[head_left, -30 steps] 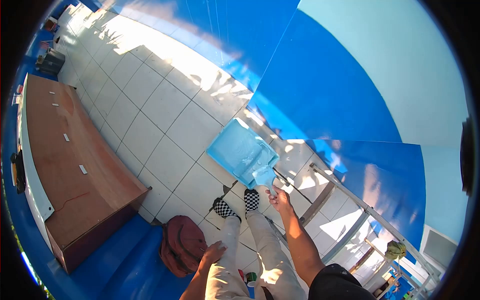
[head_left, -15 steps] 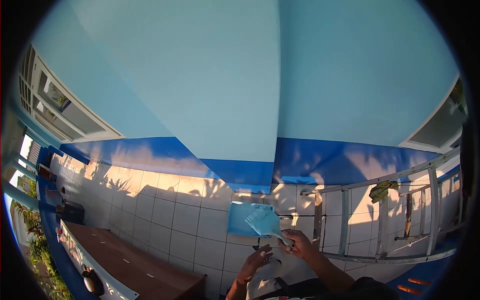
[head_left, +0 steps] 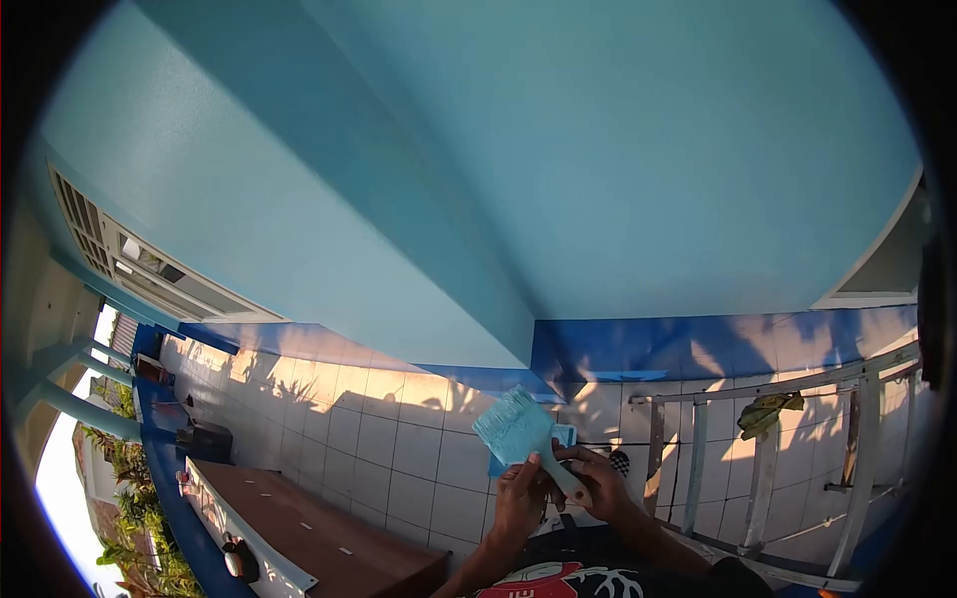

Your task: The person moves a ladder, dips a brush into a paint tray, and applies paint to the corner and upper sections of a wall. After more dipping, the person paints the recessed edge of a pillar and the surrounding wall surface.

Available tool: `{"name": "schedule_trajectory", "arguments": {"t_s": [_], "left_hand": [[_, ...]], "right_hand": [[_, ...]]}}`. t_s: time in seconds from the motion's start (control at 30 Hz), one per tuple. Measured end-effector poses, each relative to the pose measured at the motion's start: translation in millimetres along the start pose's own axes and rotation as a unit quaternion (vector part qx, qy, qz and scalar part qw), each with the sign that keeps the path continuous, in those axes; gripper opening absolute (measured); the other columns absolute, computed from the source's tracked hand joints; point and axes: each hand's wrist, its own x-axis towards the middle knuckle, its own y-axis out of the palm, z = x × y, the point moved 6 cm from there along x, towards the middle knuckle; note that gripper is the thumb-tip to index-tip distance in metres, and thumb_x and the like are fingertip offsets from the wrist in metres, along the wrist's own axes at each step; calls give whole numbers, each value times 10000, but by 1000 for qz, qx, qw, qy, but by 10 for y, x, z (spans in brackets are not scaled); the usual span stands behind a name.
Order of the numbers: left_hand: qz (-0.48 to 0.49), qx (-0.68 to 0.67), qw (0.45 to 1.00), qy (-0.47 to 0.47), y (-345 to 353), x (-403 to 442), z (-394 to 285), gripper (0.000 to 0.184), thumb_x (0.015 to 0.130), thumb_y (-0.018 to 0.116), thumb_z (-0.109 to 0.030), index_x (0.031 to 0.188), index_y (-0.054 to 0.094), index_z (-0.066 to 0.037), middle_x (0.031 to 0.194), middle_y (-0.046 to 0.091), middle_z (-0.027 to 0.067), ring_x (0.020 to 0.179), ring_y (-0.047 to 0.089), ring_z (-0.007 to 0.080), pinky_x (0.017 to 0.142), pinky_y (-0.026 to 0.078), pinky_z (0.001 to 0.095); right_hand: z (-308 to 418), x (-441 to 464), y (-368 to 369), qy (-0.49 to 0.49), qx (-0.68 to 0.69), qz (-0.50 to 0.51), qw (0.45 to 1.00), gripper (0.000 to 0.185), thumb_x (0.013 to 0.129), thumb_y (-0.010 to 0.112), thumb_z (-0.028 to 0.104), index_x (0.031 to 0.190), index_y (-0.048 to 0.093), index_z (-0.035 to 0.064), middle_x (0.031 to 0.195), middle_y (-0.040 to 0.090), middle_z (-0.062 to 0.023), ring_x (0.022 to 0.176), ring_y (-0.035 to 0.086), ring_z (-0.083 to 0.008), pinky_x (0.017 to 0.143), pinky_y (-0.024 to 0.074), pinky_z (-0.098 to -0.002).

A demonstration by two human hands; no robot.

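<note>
A wide paintbrush (head_left: 514, 427), its bristles coated in light blue paint, is held up in front of my body, bristles pointing up and left. My right hand (head_left: 598, 484) is closed around its handle. My left hand (head_left: 518, 498) is closed at the brush's lower edge, thumb pressed near where the head meets the handle. Behind the brush, a blue paint tray (head_left: 565, 435) lies on the floor, mostly hidden. Ahead stands a light blue wall (head_left: 678, 199) with a dark blue band (head_left: 688, 344) along its base.
On the right a metal ladder (head_left: 695, 458) stands close by, with a crumpled yellow-green thing (head_left: 768, 414) on it. A brown-topped table (head_left: 299, 528) is at the lower left. Pale floor tiles (head_left: 399, 468) run along the wall, and a wall corner (head_left: 528, 354) juts out ahead.
My left hand, open and apart before, has come up onto the paintbrush. The brush has been raised nearer to me, covering more of the tray, and my view has turned and shifted.
</note>
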Motion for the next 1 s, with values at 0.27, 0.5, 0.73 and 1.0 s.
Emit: {"name": "schedule_trajectory", "arguments": {"t_s": [0.27, 0.5, 0.73, 1.0], "left_hand": [[-60, -49, 996, 33, 880, 297, 2, 387, 1024, 558, -328, 1196, 627, 11, 1238, 604, 143, 1118, 592, 236, 787, 525, 363], [-59, -47, 994, 83, 1253, 518, -157, 323, 1026, 574, -304, 896, 669, -24, 873, 666, 62, 817, 633, 112, 797, 497, 283], [93, 269, 945, 158, 1594, 326, -399, 762, 1020, 558, -294, 1549, 116, 29, 1557, 302, 223, 1414, 371, 306, 1093, 397, 423], [136, 598, 767, -188, -121, -49, 513, 638, 993, 584, -362, 1489, 387, -12, 1448, 474, 276, 1296, 526, 366, 1074, 418, 396]], "right_hand": [[674, -180, -60, -155, -287, -86, 941, 754, 773, 843, 98, 1413, 461, -17, 1241, 632, -110, 1064, 638, -168, 833, 562, -304], [1373, 205, 188, -275, -241, -137, 921, 424, 863, 766, 97, 1225, 620, -70, 1121, 694, -135, 948, 664, -156, 860, 519, -278], [1724, 636, 310, -303, -200, -149, 920, 302, 899, 712, 49, 1174, 646, -56, 1001, 709, -147, 833, 708, -173, 708, 598, -288], [1968, 1215, 441, -256, -287, -153, 910, 224, 873, 712, 13, 1081, 685, -66, 841, 717, -150, 679, 707, -147, 589, 606, -252]]}}
